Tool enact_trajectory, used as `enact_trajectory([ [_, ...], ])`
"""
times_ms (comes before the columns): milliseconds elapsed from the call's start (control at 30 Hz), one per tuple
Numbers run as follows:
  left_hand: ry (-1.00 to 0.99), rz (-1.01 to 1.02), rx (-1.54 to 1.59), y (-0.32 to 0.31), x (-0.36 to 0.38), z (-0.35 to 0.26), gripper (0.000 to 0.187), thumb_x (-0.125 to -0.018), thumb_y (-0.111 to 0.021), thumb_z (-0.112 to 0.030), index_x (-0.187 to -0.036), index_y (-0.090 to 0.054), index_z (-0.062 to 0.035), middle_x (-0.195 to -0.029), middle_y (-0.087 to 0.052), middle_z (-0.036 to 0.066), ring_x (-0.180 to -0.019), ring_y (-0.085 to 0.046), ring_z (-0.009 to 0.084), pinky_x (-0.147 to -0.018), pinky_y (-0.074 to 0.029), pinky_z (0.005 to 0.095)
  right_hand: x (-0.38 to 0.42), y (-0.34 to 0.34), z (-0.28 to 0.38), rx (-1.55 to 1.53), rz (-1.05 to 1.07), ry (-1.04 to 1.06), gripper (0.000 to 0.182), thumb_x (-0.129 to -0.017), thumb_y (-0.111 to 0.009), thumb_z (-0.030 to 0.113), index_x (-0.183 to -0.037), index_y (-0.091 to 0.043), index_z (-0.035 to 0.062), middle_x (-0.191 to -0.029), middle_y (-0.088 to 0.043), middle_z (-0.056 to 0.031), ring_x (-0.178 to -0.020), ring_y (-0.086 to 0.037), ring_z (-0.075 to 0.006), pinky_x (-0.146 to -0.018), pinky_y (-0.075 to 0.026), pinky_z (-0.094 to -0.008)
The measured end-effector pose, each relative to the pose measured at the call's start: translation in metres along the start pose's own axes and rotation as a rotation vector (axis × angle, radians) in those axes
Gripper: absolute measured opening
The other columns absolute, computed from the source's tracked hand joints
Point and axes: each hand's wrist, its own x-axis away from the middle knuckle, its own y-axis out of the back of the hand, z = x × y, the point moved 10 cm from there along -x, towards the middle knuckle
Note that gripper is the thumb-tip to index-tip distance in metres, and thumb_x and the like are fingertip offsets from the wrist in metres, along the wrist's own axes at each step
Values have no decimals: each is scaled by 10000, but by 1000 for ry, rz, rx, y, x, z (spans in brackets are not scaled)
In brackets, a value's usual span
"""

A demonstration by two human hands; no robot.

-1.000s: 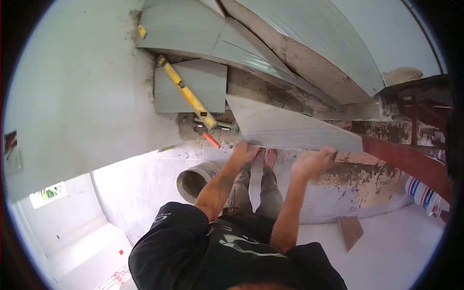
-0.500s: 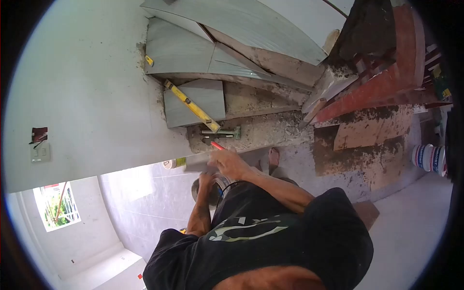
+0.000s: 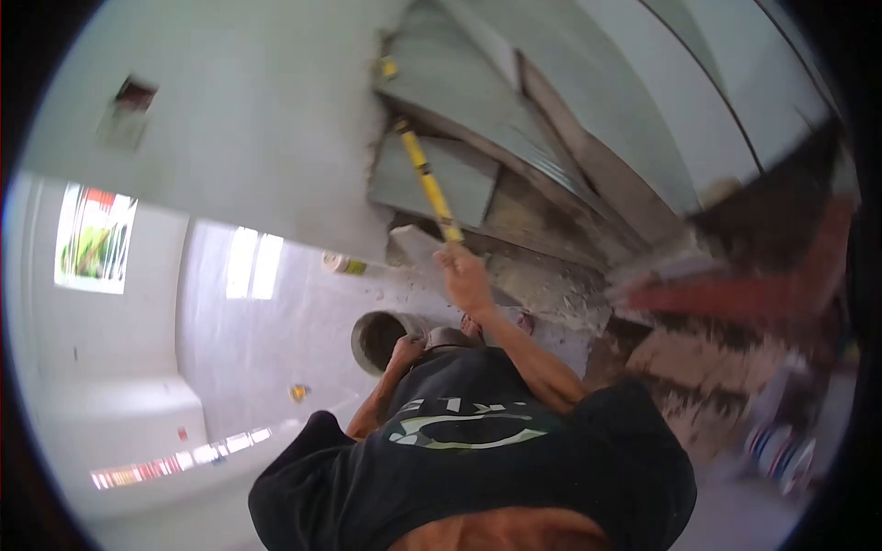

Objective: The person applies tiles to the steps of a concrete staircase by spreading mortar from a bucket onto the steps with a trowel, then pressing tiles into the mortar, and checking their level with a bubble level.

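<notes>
My right hand (image 3: 467, 280) is closed on a grey tile piece (image 3: 418, 250), close to the lower end of a yellow spirit level (image 3: 428, 181). The level lies across a grey tile (image 3: 436, 174) on a stair step. My left hand (image 3: 408, 349), fingers curled, overlaps the near rim of a bucket (image 3: 356, 347) beside my leg; I cannot tell what it grips. The red pencil seen before is out of sight.
A white wall (image 3: 276, 119) rises at the left of the steps. A small container (image 3: 344, 264) lies on the floor. Rough concrete (image 3: 542, 280) borders the lower step. Red metalwork (image 3: 735, 294) and a blue-and-white bucket (image 3: 781, 455) are at the right, blurred.
The view has swung, shifting the steps to the right. My right hand has moved from near the left hand up to the level's lower end; the red pencil no longer shows.
</notes>
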Motion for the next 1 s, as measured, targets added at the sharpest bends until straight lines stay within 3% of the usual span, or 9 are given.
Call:
enact_trajectory([
  [233,-85,-136,83,70,33,-60,453,-851,-696,-296,-1157,-641,33,-1061,-686,161,-979,-654,243,-867,-499,363,-34,-22,24,-64,135,7,213,-972,-554,207,-896,-499,16,-758,-541,-198,-714,-528,-417,-626,-434,-410],
  [400,-422,-185,103,166,53,-212,673,-764,-802,-373,-1281,-571,-9,-1076,-694,160,-1029,-645,233,-883,-496,389,-66,-67,61,-127,225,62,238,-974,-534,220,-900,-496,-3,-777,-543,-229,-760,-536,-444,-658,-434,-431],
  [467,-322,-63,-106,191,50,-254,577,-778,-794,-347,-1199,-614,3,-1011,-705,148,-979,-660,225,-838,-504,394,-81,-91,89,-197,260,131,266,-973,-526,247,-916,-507,-13,-781,-540,-249,-784,-534,-467,-671,-425,-460],
  [533,-431,-199,-44,220,62,-293,332,-834,-719,-267,-973,-690,34,-836,-706,143,-773,-666,212,-733,-505,368,-107,-109,105,-226,247,153,279,-971,-523,258,-924,-516,-16,-779,-538,-257,-792,-530,-480,-672,-417,-478],
  [600,-393,-313,-63,252,63,-309,312,-848,-688,-257,-941,-696,41,-795,-699,156,-725,-656,214,-695,-502,361,-130,-141,112,-147,394,120,293,-1004,-481,295,-1042,-566,17,-884,-565,-189,-817,-567,-302,-763,-456,-345],
  [733,-507,-497,-84,323,16,-321,337,-844,-688,-280,-910,-696,50,-727,-682,168,-663,-647,225,-658,-497,366,-160,-126,143,-11,-110,460,358,-1007,-483,294,-1279,-534,66,-1161,-577,-173,-1079,-579,-291,-918,-449,-338],
  [800,-583,-540,-44,355,-33,-317,352,-839,-692,-294,-879,-695,55,-702,-675,169,-638,-641,229,-644,-496,374,-173,-114,97,-139,28,214,468,-1006,-500,287,-1423,-426,86,-1345,-496,-131,-1245,-498,-263,-1014,-407,-352],
  [933,-554,-629,22,410,-129,-304,431,-802,-724,-331,-779,-662,95,-680,-663,202,-640,-655,267,-648,-497,392,-98,-60,-74,97,1,-232,511,-996,-522,272,-1440,-393,54,-1380,-493,-137,-1222,-520,-233,-1018,-407,-347],
  [1000,-539,-618,50,420,-177,-308,452,-792,-733,-338,-747,-650,104,-675,-658,217,-651,-662,285,-654,-497,397,-12,-5,-129,404,-72,-400,483,-973,-527,272,-1374,-460,10,-1350,-533,-204,-1248,-519,-321,-1044,-388,-387],
])
